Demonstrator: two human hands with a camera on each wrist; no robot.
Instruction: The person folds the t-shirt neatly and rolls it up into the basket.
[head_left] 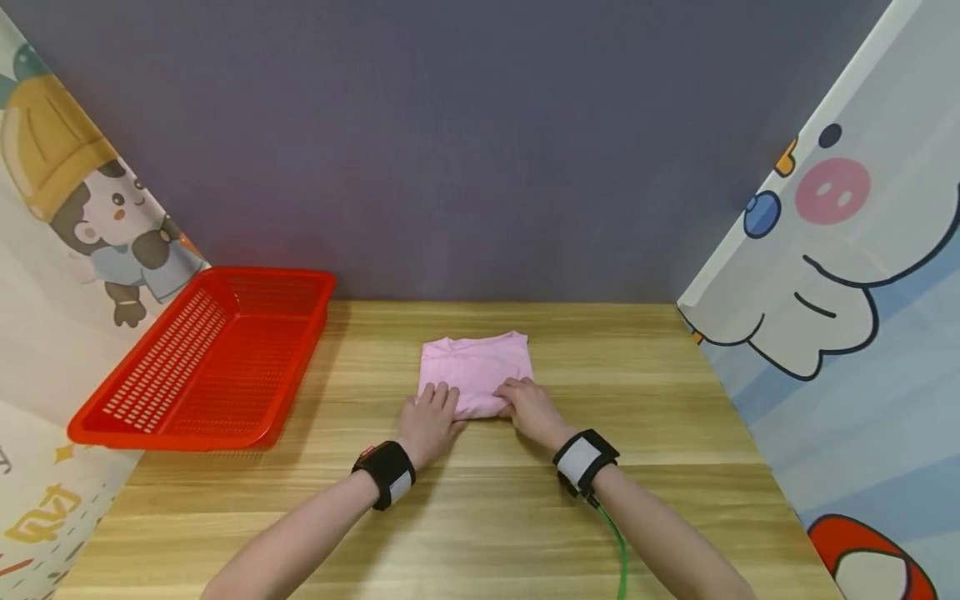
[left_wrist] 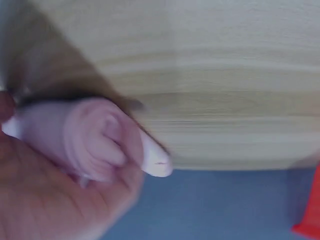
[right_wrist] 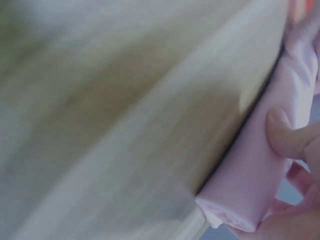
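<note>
A pink shirt lies folded on the wooden table, its near edge rolled up. My left hand holds the left end of the roll. In the left wrist view the layers of the rolled shirt show at its end, with the left hand curled against it. My right hand grips the right part of the roll. The right wrist view has the right hand with its thumb on the rolled shirt and fingers on the far side.
A red plastic basket with slotted sides stands on the left of the table. A grey-blue panel rises behind the table, and printed cartoon walls flank it. A green cable hangs from the right wrist strap.
</note>
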